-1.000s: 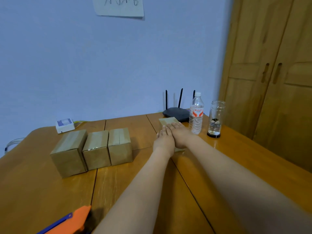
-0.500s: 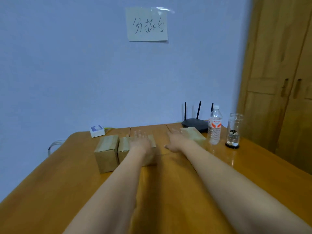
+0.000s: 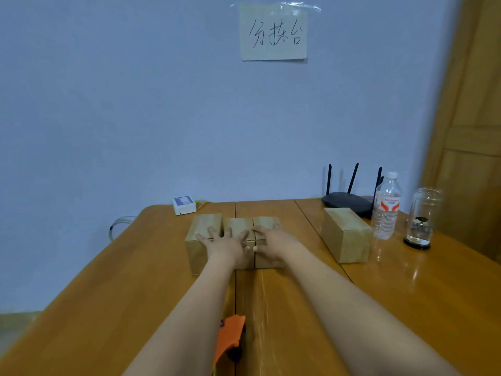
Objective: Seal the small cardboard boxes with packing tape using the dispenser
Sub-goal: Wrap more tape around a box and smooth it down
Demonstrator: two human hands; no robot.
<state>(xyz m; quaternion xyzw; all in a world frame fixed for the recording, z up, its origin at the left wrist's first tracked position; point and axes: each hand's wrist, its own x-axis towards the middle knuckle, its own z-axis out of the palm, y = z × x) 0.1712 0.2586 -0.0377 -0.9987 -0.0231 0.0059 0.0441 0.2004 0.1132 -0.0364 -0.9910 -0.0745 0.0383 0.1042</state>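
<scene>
Wooden table (image 3: 113,308) holds four boxes (image 3: 347,234); left hand (image 3: 226,246) splayed flat, right hand (image 3: 272,244) gripping one.

paper sign (image 3: 273,33) on wall: "分拣台" | water bottle (image 3: 386,207) label: unreadable
</scene>
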